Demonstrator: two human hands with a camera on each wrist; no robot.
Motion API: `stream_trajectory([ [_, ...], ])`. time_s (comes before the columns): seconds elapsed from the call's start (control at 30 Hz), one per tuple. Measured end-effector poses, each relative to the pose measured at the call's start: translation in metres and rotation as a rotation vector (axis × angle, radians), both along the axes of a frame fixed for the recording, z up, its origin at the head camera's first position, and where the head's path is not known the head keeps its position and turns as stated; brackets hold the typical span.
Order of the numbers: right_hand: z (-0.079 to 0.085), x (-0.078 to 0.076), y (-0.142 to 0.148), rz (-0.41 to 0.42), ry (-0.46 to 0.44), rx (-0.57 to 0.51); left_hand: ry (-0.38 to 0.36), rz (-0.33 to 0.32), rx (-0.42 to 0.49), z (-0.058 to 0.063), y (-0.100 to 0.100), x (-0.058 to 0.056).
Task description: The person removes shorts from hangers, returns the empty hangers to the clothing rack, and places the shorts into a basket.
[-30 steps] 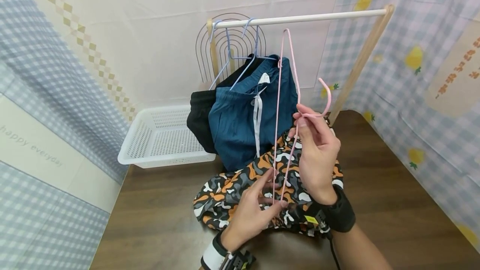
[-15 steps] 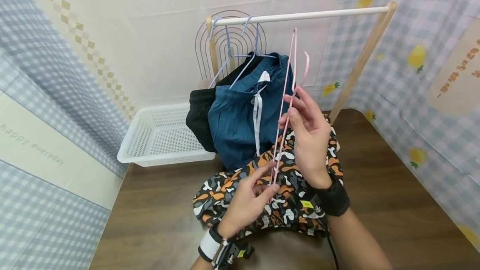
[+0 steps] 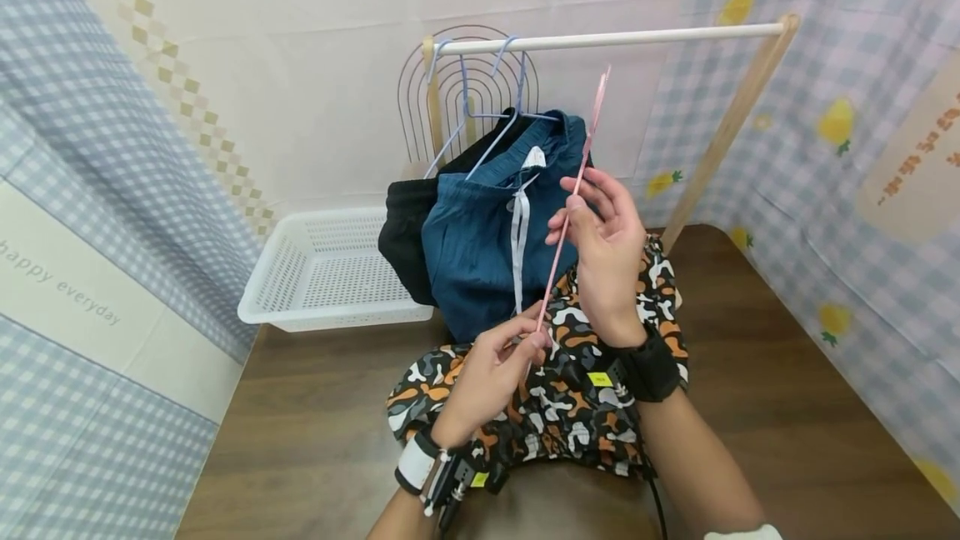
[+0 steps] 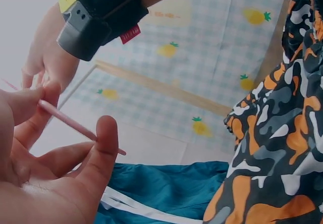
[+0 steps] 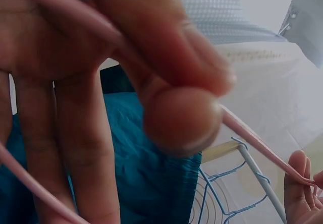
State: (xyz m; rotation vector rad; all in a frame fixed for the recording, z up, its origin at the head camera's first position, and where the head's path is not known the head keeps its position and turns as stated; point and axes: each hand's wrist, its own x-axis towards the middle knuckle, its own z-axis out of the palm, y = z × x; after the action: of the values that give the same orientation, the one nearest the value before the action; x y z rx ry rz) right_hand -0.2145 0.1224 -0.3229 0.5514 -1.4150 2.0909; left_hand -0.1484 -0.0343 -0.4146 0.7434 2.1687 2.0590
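A pink hanger (image 3: 558,261) is held up between both hands, seen nearly edge-on in the head view. My left hand (image 3: 491,373) pinches its lower end between thumb and fingers. Higher up, my right hand (image 3: 606,248) pinches it between thumb and index finger; in the right wrist view the other fingers (image 5: 83,143) extend past the pink wire. Below both hands, camouflage-print shorts (image 3: 577,423) in orange, black, grey and white lie spread on the table. Behind the hanger hang blue shorts (image 3: 468,248) with a white drawstring.
A rack with a white rail (image 3: 637,37) and wooden posts stands at the back. Black shorts (image 3: 405,227) hang beside the blue ones, on light blue hangers (image 3: 491,144). A white perforated basket (image 3: 277,319) sits at the left on the brown table (image 3: 300,423). Checked cloth hangs around.
The pink hanger has turned from showing its open triangle to nearly edge-on. Its hook has swung up from the right side, and both hands have shifted slightly left and upward.
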Motion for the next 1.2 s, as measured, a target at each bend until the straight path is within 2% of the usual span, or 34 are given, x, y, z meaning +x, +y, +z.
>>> stream_trajectory([
  [0.3,0.004,-0.018,-0.001,0.007,-0.025,0.018,0.032,0.068,0.021,0.014,0.0,-0.016],
  [0.57,0.008,-0.038,-0.007,0.051,-0.057,0.016,0.063,0.189,0.027,0.02,-0.005,-0.029],
  [0.83,0.012,-0.058,-0.013,0.078,-0.063,0.026,0.092,0.26,0.077,0.027,-0.01,-0.04],
  [1.0,0.015,-0.066,-0.014,0.073,-0.088,-0.004,0.118,0.329,0.061,0.032,-0.013,-0.045],
  [1.2,0.017,-0.074,-0.017,0.093,-0.121,-0.023,0.159,0.431,-0.001,0.037,-0.018,-0.048],
])
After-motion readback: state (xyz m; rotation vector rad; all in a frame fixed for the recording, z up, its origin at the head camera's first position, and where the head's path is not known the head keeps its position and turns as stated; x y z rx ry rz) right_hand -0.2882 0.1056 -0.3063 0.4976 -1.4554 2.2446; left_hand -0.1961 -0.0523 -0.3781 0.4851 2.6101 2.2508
